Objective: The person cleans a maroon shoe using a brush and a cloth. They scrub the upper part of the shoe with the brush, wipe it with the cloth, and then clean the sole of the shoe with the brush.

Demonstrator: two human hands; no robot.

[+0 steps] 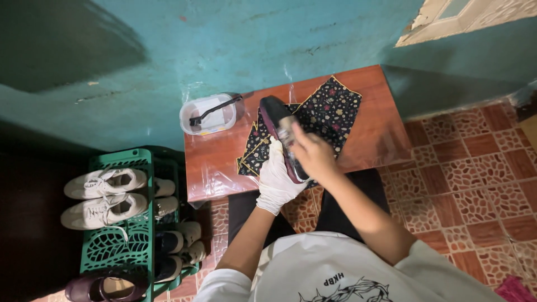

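A person sits at a small reddish-brown table (369,120) in the middle of the frame, seen from above, with white sleeves at the bottom edge. The left hand (277,179), in a white glove, is closed around the lower end of a dark maroon shoe (278,126), holding it just above the table's near edge. The shoe runs from the centre of the frame up toward the top of the table, sole side turned partly up. The right hand (314,155) is bare and lies over the middle of the shoe, fingers curled; it is blurred, and I cannot tell whether it grips anything against the shoe.

Under the shoe lies a dark cloth (330,106) with a small flower print and a yellow edge, spread across the middle of the table. At the table's upper left corner stands a clear plastic tub (208,116), with a thin black brush (219,109) resting across its rim.

In the lower left of the frame a green plastic rack (112,251) stands against the teal wall (235,45). A pair of white sneakers (103,196) sits on top of it, darker shoes are tucked beside them on the right, and a maroon shoe (103,288) lies at the bottom. The floor (481,168) on the right is red patterned tile.
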